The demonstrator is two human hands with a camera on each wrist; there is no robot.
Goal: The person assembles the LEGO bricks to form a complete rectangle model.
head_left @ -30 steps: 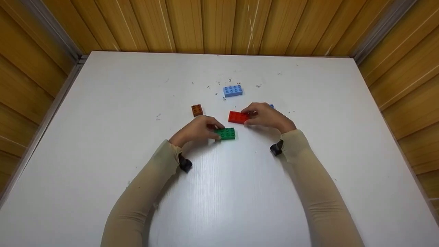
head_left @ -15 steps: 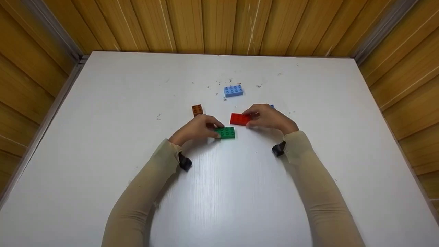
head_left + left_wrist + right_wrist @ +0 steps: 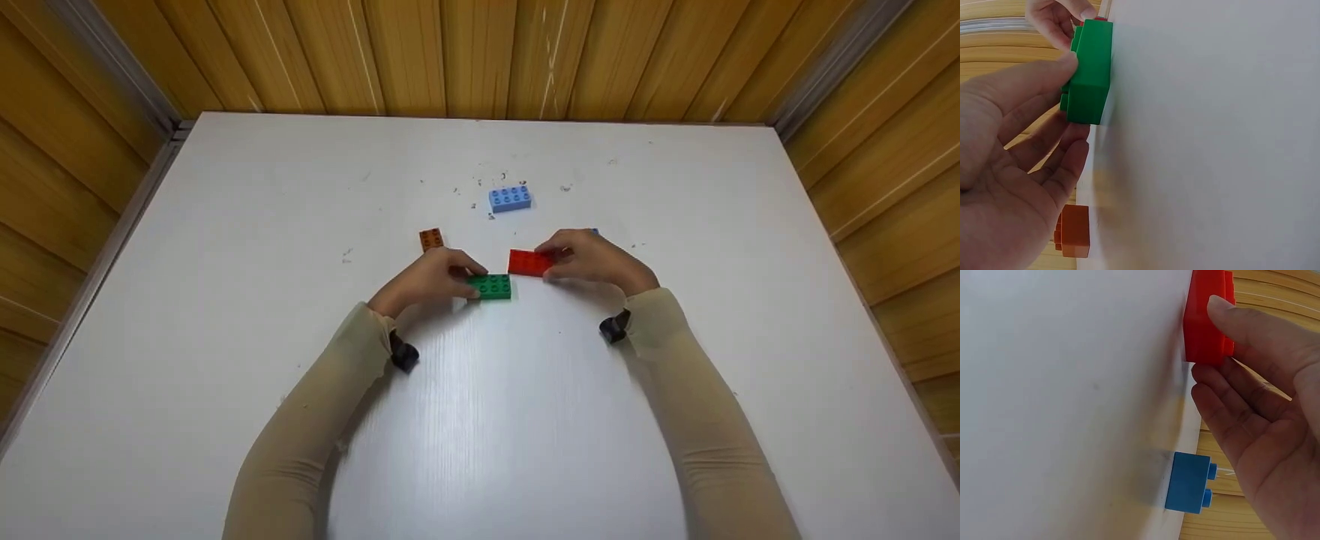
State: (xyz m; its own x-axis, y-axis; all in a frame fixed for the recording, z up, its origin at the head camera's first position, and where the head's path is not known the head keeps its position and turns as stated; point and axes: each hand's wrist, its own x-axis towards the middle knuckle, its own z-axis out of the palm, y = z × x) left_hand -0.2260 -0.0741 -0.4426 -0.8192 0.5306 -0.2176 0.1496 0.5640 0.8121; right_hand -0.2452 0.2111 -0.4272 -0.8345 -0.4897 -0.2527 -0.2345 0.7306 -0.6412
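Head view, as I have it on my feed: one white bench (image 3: 487, 420); one green eight-stud-type toy brick (image 3: 495, 286), near the centre, pinched at its left end by the left hand (image 3: 429, 281), fingers parted only by the brick's width; one red toy brick (image 3: 527, 262), just beyond and to the right, pinched likewise by the right hand (image 3: 598, 261); one light-blue brick (image 3: 510, 199), farther back, four-by-two studs; one orange-brown brick (image 3: 431, 238), partly behind the left hand; one blue brick (image 3: 595, 231), mostly hidden by the right. Left wrist view: thumb against the green brick, remaining fingers loosely bent; orange-brown brick near. Right wrist view: thumb on the red brick's side; blue brick apart, on the bench.
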